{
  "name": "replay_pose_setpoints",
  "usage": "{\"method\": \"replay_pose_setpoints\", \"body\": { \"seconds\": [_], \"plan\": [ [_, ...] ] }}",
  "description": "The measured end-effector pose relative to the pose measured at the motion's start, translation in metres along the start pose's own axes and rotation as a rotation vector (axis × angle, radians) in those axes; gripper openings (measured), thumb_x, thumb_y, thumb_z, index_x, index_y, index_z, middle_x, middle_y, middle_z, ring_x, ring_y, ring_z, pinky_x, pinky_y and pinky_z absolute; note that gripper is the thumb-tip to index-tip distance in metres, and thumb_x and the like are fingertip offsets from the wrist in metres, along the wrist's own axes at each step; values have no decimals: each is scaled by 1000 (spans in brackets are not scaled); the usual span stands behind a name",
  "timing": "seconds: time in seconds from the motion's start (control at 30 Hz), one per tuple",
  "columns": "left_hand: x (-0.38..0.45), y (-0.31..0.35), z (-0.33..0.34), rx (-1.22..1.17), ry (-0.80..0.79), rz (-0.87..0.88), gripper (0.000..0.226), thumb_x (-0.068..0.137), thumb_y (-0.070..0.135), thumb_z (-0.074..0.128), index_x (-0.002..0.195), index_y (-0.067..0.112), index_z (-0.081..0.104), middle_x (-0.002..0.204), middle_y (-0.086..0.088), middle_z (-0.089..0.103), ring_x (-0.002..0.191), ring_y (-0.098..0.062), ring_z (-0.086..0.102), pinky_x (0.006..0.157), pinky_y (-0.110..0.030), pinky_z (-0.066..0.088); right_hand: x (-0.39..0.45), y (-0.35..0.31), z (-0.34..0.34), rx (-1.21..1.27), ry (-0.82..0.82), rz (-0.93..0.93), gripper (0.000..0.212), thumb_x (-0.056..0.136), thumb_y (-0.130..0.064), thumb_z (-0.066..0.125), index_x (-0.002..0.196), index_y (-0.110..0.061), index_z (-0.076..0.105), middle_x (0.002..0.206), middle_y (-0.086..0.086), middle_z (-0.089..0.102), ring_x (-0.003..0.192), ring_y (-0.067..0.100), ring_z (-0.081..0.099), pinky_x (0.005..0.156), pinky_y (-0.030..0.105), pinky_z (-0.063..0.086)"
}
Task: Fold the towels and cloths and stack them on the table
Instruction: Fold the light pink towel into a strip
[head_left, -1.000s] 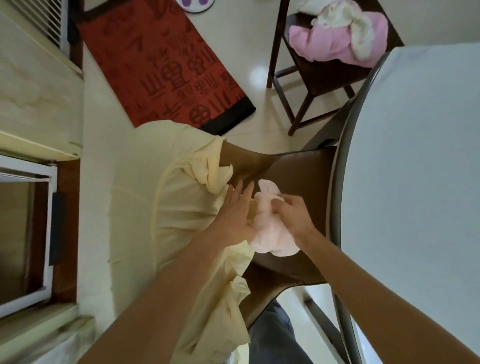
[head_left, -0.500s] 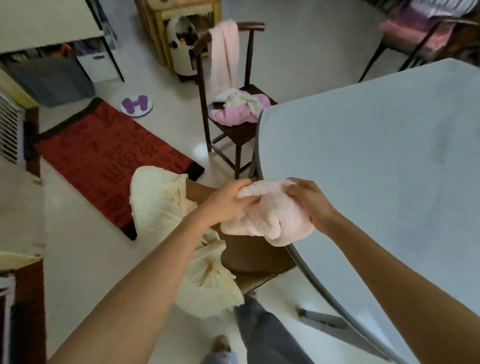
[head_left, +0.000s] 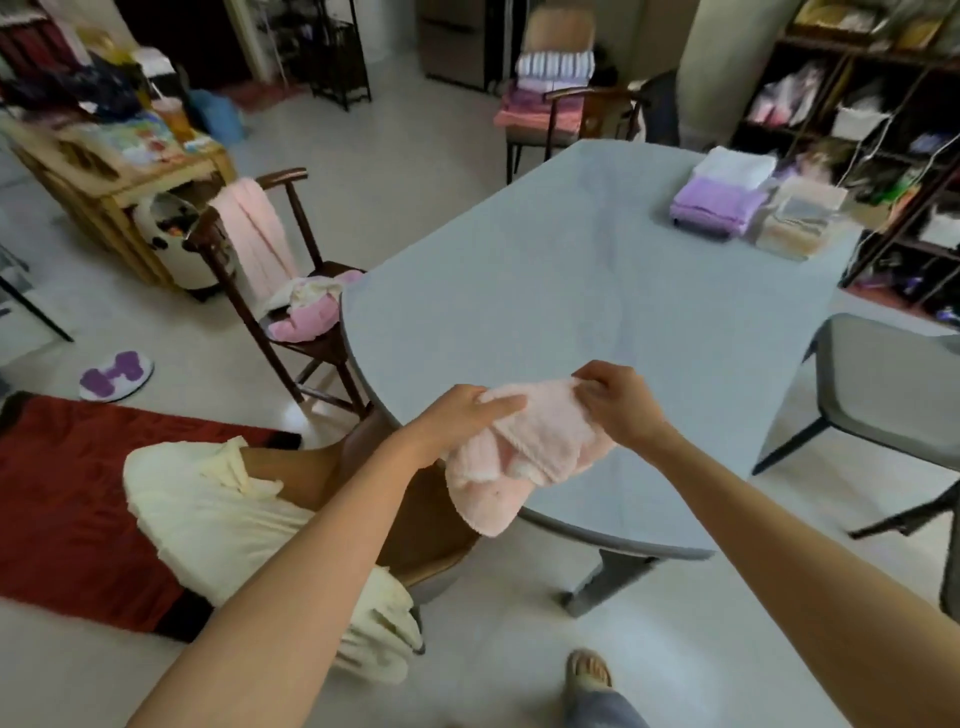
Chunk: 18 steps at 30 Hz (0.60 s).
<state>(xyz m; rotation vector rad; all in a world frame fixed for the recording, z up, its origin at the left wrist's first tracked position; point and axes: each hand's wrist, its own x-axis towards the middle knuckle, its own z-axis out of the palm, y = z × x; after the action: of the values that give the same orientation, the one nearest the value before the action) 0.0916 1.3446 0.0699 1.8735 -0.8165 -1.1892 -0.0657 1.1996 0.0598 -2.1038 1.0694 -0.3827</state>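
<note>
Both hands grip a bunched pink towel (head_left: 524, 447) over the near edge of the grey desk (head_left: 597, 291). Left hand (head_left: 462, 415) pinches the towel's left top edge, right hand (head_left: 615, 402) pinches the right top edge, fingers curled into the cloth; hands apart, towel stretched between them. The towel's lower part hangs past the desk rim. Far right corner of the desk: folded purple-and-white stack (head_left: 719, 195), beside it a beige folded stack (head_left: 800, 221). Cream cloth (head_left: 218, 514) draped over the near chair, left of the arms. Wooden chair (head_left: 291, 270) left of the desk carries pink cloths (head_left: 306, 312). Red rug (head_left: 72, 499) on the floor.
</note>
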Motion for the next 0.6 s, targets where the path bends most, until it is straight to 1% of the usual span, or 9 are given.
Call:
{"method": "replay_pose_setpoints", "body": {
  "seconds": [0.07, 0.1, 0.2, 0.27, 0.33, 0.4, 0.47, 0.5, 0.6],
  "plan": [
    [3, 21, 17, -103, 47, -2, 40, 86, 53, 61, 108, 20, 64, 107, 2, 69, 102, -16, 63, 88, -32, 51, -8, 17, -24, 33, 158, 3, 18, 93, -7, 50, 98, -11, 66, 100, 1, 67, 95, 19, 62, 72, 19, 40],
    [6, 33, 25, -163, 97, -5, 40, 87, 52, 60, 107, 19, 64, 105, 2, 69, 100, -16, 64, 83, -29, 51, -13, 22, -36, 119, 204, 14, 14, 94, -12, 51, 97, -12, 64, 97, -1, 67, 94, 20, 63, 71, 22, 43],
    [25, 63, 44, -282, 262, -58, 42, 88, 49, 60, 108, 12, 61, 101, -2, 66, 92, -17, 63, 75, -26, 47, -32, 31, -56, 390, 137, 9, 11, 94, -28, 55, 92, -18, 60, 92, -1, 66, 89, 19, 63, 79, 33, 52],
    [39, 79, 58, -385, 276, -96, 41, 88, 45, 63, 105, 8, 60, 93, -6, 65, 83, -19, 62, 67, -25, 47, -44, 37, -62, 461, 36, -24, 16, 93, -34, 59, 98, -19, 59, 97, -4, 66, 93, 13, 64, 85, 29, 51],
    [54, 97, 78, -565, 175, -114, 38, 87, 35, 67, 108, 3, 61, 97, -10, 67, 82, -21, 65, 67, -26, 53, -45, 47, -69, 505, -51, -10, 26, 90, -35, 63, 109, -19, 58, 107, -8, 65, 100, 4, 61, 88, 21, 48],
    [68, 113, 98, -715, 2, -90, 30, 89, 20, 65, 112, 1, 60, 106, -14, 65, 90, -23, 64, 75, -31, 56, -33, 62, -79, 506, -57, 4, 29, 89, -32, 65, 112, -17, 57, 110, -9, 64, 103, 0, 60, 85, 16, 47],
    [81, 128, 117, -759, -133, -56, 19, 92, 7, 54, 108, 1, 59, 105, -15, 62, 93, -23, 63, 79, -32, 56, -17, 77, -93, 486, 7, 30, 25, 89, -27, 65, 109, -12, 58, 104, -8, 65, 94, 2, 62, 76, 12, 46],
    [84, 133, 123, -757, -182, -37, 18, 92, 3, 48, 105, 0, 59, 100, -14, 63, 90, -22, 64, 76, -30, 56, -11, 83, -98, 468, 42, 39, 22, 89, -25, 65, 105, -10, 59, 97, -7, 66, 86, 4, 62, 69, 11, 45],
    [99, 146, 138, -755, -166, 8, 20, 92, -4, 44, 102, -3, 61, 91, -13, 67, 80, -18, 67, 68, -28, 57, 10, 107, -119, 398, 21, 7, 9, 90, -16, 63, 91, -7, 62, 77, -5, 60, 65, 10, 50, 55, 12, 38]
  ]
}}
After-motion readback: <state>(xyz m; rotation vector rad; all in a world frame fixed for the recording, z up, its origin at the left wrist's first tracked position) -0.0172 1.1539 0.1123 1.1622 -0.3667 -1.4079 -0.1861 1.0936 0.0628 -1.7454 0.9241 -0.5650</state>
